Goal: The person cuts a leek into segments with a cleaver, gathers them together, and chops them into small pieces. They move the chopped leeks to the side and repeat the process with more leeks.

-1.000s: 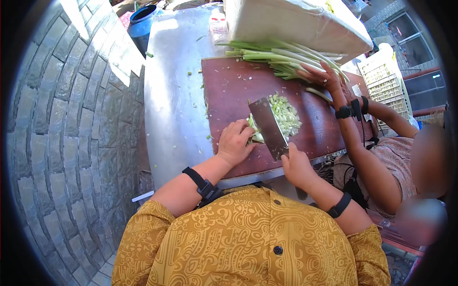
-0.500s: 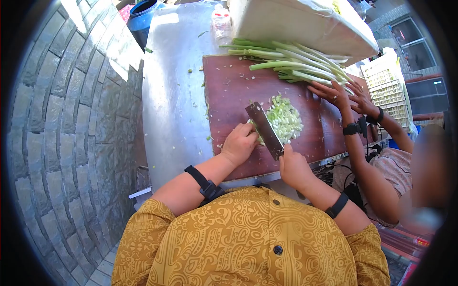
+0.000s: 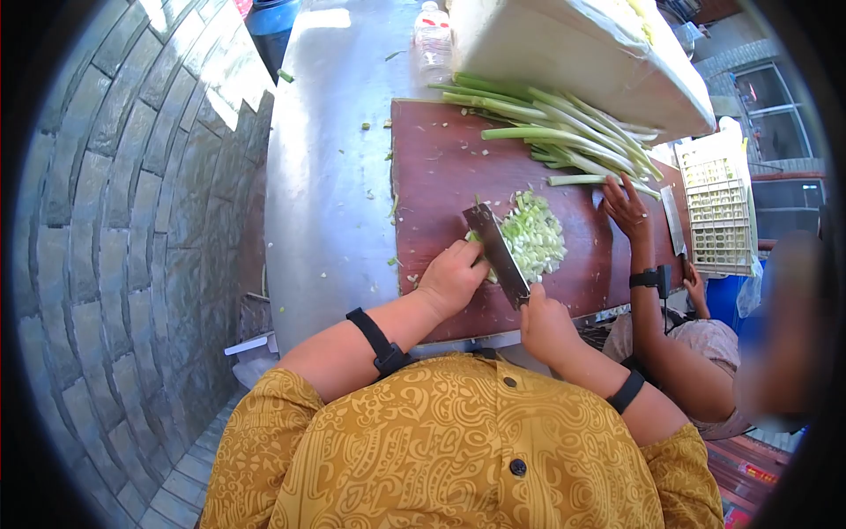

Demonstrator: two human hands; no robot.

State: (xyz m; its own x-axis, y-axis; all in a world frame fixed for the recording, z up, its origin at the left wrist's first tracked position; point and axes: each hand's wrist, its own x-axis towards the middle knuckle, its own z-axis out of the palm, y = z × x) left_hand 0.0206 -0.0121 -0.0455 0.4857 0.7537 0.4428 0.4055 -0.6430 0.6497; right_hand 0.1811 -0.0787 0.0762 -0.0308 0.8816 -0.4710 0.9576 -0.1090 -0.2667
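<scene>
In the head view my right hand (image 3: 548, 328) grips the handle of a dark-bladed cleaver (image 3: 499, 260), which lies slantwise over the reddish-brown cutting board (image 3: 441, 176). My left hand (image 3: 453, 279) is closed, its fingers curled close to the left face of the blade. Under those fingers a bit of green onion (image 3: 473, 236) shows; the rest is hidden by the hand and blade. Just right of the cleaver lies a pile of chopped green onion (image 3: 534, 236). Long whole green onions (image 3: 564, 123) lie across the board's far right part.
To the right, a co-worker's hand (image 3: 627, 210) touches a green onion stalk; their other hand (image 3: 695, 293) holds a second knife (image 3: 674, 225). A plastic bottle (image 3: 433, 44), white box (image 3: 573, 53) and wire rack (image 3: 718, 212) stand around the metal table (image 3: 330, 176). A brick wall (image 3: 132, 220) is at left.
The co-worker's hands have parted: one rests by a separated stalk, the other is lower right with a knife now visible. My hands and cleaver keep nearly the same pose; the view shifted slightly.
</scene>
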